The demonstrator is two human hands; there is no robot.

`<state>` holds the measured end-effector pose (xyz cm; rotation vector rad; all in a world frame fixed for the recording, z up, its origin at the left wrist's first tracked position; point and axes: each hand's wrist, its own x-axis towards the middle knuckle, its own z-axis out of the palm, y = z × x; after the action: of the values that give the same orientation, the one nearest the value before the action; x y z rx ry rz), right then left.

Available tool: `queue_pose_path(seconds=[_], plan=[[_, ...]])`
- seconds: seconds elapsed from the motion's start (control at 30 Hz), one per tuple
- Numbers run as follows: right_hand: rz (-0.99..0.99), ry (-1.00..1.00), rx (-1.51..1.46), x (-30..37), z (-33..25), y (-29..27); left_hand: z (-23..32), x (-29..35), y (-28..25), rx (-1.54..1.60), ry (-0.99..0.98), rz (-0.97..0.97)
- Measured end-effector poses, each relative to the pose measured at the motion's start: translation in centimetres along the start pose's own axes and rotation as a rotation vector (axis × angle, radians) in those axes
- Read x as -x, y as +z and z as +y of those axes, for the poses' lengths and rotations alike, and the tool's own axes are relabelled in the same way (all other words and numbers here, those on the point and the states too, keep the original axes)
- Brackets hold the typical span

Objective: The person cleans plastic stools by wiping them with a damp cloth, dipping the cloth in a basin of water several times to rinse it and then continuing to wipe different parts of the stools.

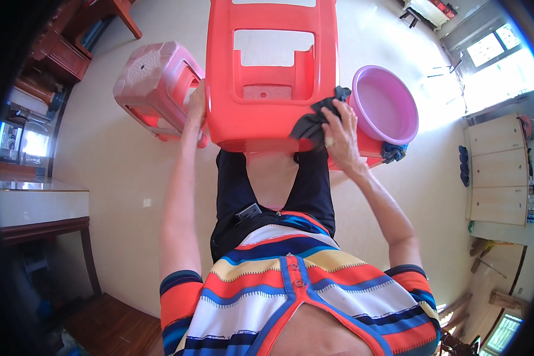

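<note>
A red plastic stool [267, 121] is tipped over in front of my knees, its openings facing up toward me. My left hand [197, 105] grips its left edge, and the fingertips are partly hidden there. At the stool's right near corner, my right hand [343, 133] holds a dark grey cloth [309, 123] against the red surface. Just left of my left hand stands another stool, pinkish and red [151, 80]. To the right of my right hand, a pink-purple plastic basin [397, 98] rests on a red surface.
A bunched blue-grey cloth [393, 152] lies beside the basin. A glass-topped cabinet [44, 204] stands at the left, with wooden furniture [59, 50] beyond it. Pale drawers [498, 169] line the right wall, with dark slippers [464, 166] on the floor nearby.
</note>
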<state>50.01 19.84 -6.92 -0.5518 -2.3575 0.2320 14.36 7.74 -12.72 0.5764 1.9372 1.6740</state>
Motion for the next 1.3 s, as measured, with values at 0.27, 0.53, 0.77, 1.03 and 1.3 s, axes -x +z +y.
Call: queue_pose_path(seconds=[0.27,0.53,0.77,1.03,1.3], plan=[[-0.023,0.001,-0.017,0.0,-3.2,1.2,8.3,8.2,7.1,-0.705,0.965,0.036],[-0.045,0.062,0.056,-2.8,-0.6,0.9,7.3,10.8,10.7,-0.897,0.859,-0.049],[0.083,0.015,0.113,-9.5,5.9,2.7,7.4,10.8,7.8,-0.861,0.860,-0.261],[0.170,0.110,0.175,-19.7,17.5,4.6,7.9,11.1,8.1,-0.785,0.932,-0.260],[0.175,0.047,0.256,-15.6,9.9,5.9,7.7,11.3,7.6,-0.907,0.806,-0.290]])
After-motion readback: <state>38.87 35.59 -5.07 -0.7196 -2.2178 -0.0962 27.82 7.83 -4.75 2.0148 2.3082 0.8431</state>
